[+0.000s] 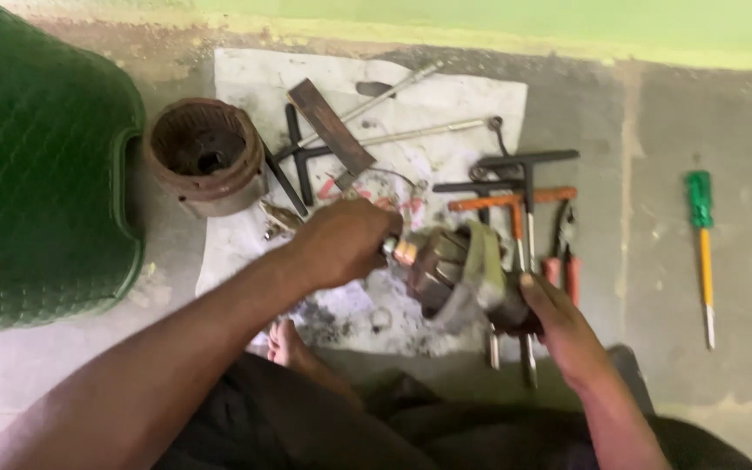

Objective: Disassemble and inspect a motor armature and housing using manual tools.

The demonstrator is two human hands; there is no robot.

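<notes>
Over the stained white cloth spread on the concrete floor, the right hand cups a grimy round motor part from below and behind, fingers wrapped shut around its far side and thumb pressed on its rim, so that it hangs just clear of the cloth. The left hand is clenched tight on a small tool whose pale tip meets the part's near face — the picture is too blurred to tell what kind of tool it is. To do this well, I judge the cupping hand must keep the part from turning, and the tool should stay square to the face rather than angled. The left forearm reaches across the lap, wrist straight; the right wrist bends inward. Beside them lie T-handled keys, red-handled pliers and a rusty cylindrical housing; a green-handled screwdriver lies well apart.
</notes>
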